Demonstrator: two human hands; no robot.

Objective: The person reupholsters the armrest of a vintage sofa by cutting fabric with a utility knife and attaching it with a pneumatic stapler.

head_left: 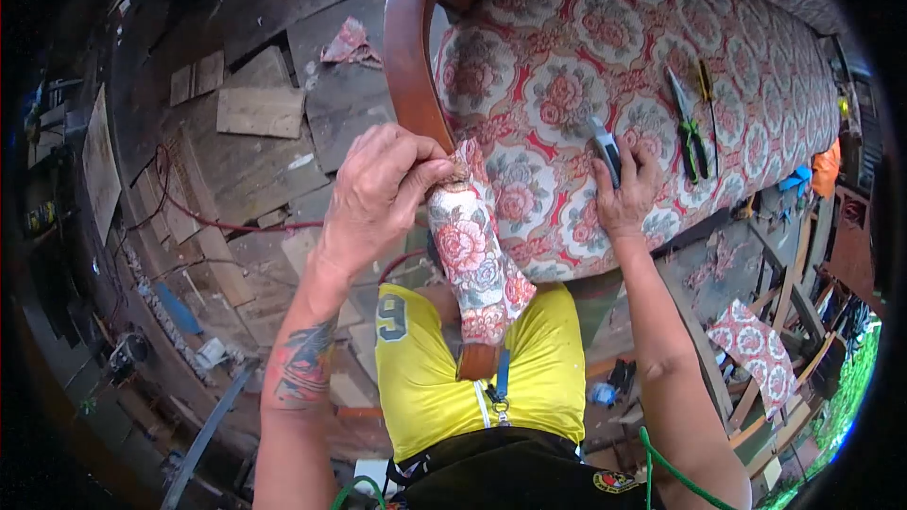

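Observation:
My left hand is closed at the upper end of a floral fabric cover, thumb and fingertips pinching its edge. The cover wraps part of the curved wooden armrest, whose bare wood shows above and below it. On the floral sofa seat, my right hand has its fingers round a grey and black utility knife. The knife's light tip points away from me. To the right of that hand lie green-handled long-nose pliers and a thin screwdriver with a yellow and black handle.
Wooden boards and a fabric scrap lie on the worn floor at left. A red hose runs across it. At lower right, a floral fabric piece hangs over wooden frame parts. An orange item sits beyond the seat's right end.

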